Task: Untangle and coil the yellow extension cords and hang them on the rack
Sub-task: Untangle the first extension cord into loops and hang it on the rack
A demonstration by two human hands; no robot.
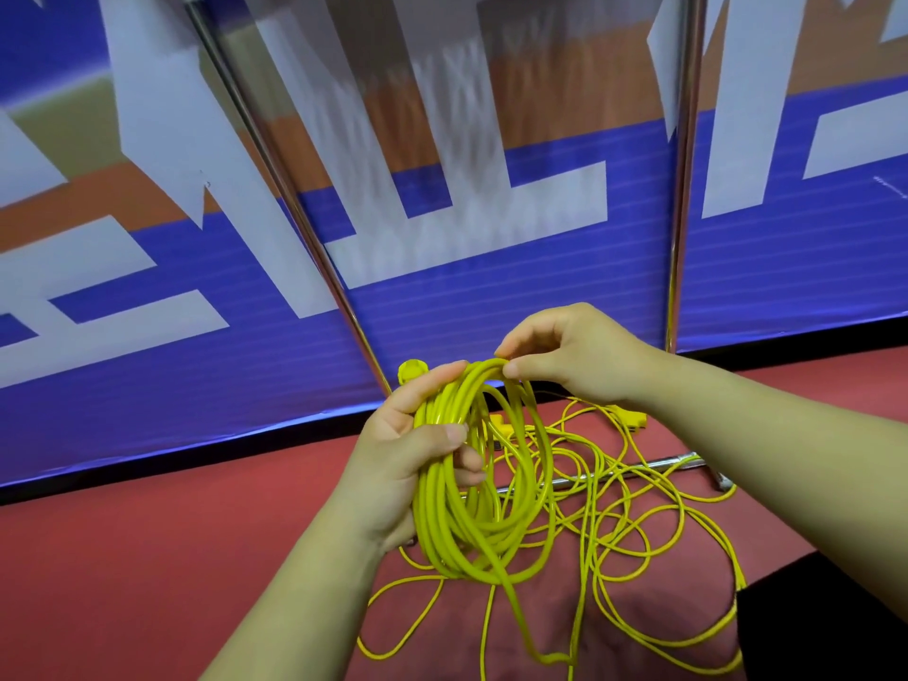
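Note:
A coil of yellow extension cord (484, 508) hangs in front of me in several loops. My left hand (417, 444) grips the coil's left side, fingers and thumb curled round the bundled strands. My right hand (565, 356) pinches a strand at the top of the coil between thumb and fingertips. A yellow plug (411, 371) sticks out behind my left fingertips. Loose yellow cord (653, 543) lies tangled on the red floor below and to the right, one strand trailing down from the coil. The rack's chrome uprights (680, 213) stand behind.
A chrome base bar (653, 465) of the rack lies on the red carpet (147, 582) under the tangle. A yellow socket block (634, 419) rests near my right wrist. A blue and white banner (491, 297) covers the wall. Dark cloth (825, 626) fills the lower right corner.

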